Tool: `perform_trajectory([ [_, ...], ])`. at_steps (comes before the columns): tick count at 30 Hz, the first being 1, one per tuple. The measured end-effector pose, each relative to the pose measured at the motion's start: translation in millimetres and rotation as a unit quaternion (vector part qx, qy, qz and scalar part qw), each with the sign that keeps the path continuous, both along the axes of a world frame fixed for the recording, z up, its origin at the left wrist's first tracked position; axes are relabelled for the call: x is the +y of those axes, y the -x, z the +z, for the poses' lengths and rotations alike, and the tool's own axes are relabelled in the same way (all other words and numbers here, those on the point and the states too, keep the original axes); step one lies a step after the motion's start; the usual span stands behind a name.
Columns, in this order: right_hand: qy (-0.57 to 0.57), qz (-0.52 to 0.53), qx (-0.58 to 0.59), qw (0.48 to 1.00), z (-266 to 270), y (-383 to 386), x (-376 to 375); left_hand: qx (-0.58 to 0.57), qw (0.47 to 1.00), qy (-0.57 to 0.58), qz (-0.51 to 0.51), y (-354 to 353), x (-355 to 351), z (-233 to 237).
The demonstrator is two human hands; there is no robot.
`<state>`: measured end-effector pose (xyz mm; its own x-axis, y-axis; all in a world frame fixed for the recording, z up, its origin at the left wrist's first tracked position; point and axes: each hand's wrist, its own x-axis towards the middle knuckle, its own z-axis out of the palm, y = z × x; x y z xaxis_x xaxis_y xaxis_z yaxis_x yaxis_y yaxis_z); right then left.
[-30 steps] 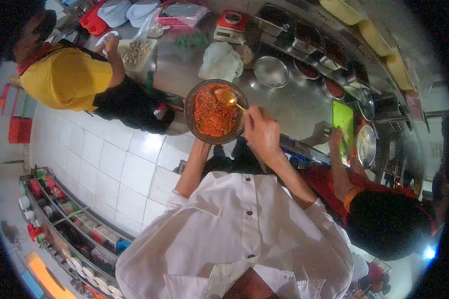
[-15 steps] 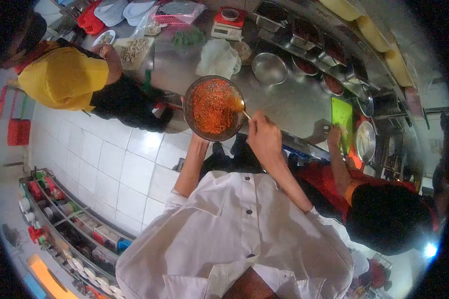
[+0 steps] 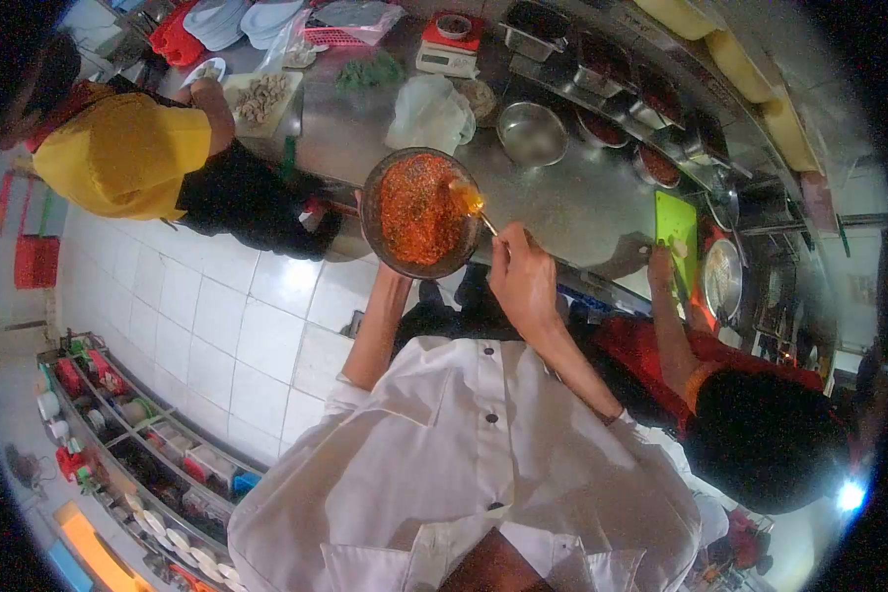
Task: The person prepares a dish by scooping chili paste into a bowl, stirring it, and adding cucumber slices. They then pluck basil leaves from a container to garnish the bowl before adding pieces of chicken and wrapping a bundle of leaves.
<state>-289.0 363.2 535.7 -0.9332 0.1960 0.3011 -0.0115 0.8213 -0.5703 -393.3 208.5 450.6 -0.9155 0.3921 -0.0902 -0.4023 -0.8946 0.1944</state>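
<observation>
A dark round bowl (image 3: 373,242) filled with an orange-red, grainy, chopped mixture (image 3: 419,207) is held up in front of my chest. My left hand (image 3: 394,282) supports it from below, its fingers mostly hidden under the bowl. Closed around the thin handle of a spoon (image 3: 487,225) is my right hand (image 3: 519,274), just right of the bowl. The spoon's shiny golden head lies at the right side of the mixture, inside the rim.
Behind the bowl runs a steel counter (image 3: 572,212) with a metal bowl (image 3: 532,135), a plastic bag (image 3: 430,113), a scale (image 3: 448,57) and green herbs (image 3: 370,71). One person in yellow (image 3: 123,153) stands left; another (image 3: 661,345) works right at a green cutting board (image 3: 676,232).
The spoon's head has shifted slightly up and left within the bowl and shows more clearly above the mixture. Both hands keep nearly the same place.
</observation>
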Motion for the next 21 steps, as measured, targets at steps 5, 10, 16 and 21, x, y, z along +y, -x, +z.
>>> perform_trajectory([
  [5, 0.009, 0.034, 0.028, 0.999, -20.0, 13.6, -7.4, -0.002, 1.0, 0.019, 0.003, -0.8, 3.1, 2.4],
  [10, 0.022, -0.025, 0.005, 0.999, -19.4, 13.7, -8.2, -0.003, 0.999, 0.04, 0.016, -1.0, 4.6, 6.5],
  [16, 0.008, -0.007, -0.018, 1.0, -27.6, 21.6, 0.7, -0.008, 0.994, 0.101, 0.043, -4.9, 8.8, 21.8],
  [21, 0.021, -0.012, -0.002, 1.0, -21.9, 24.7, -1.1, -0.018, 1.0, -0.003, -0.007, 5.9, 7.3, -10.1],
])
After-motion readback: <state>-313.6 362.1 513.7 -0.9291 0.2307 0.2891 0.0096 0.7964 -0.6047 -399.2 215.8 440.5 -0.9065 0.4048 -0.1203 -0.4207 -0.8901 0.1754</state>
